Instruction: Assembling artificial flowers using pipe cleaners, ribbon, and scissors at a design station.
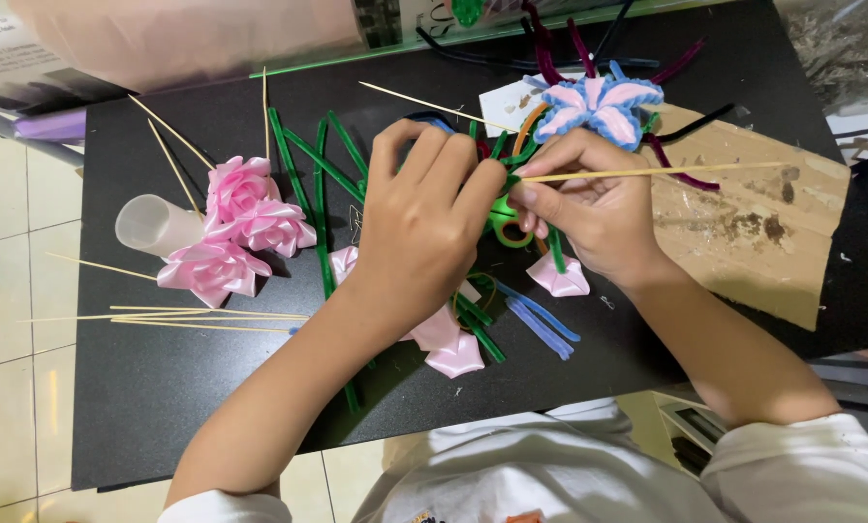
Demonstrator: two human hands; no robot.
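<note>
Wooden skewer [647, 174] pinched between thumb and fingers of right hand [594, 208], lying level, long end out over brown cardboard sheet [754, 223]. Left hand [424, 218] curled tight at skewer's near tip, fingers closed on green pipe cleaner [505, 165] there; exact wrap hidden under knuckles. Pink-and-blue pipe-cleaner flower [599, 105] just beyond right hand. Three pink ribbon roses [245, 228] to left, beside frosted plastic cup [155, 225] lying on its side. Loose green stems [313, 184], spare skewers [201, 318], pink ribbon petals [453, 353] and blue pipe cleaners [541, 324] scattered over black table [163, 387].
</note>
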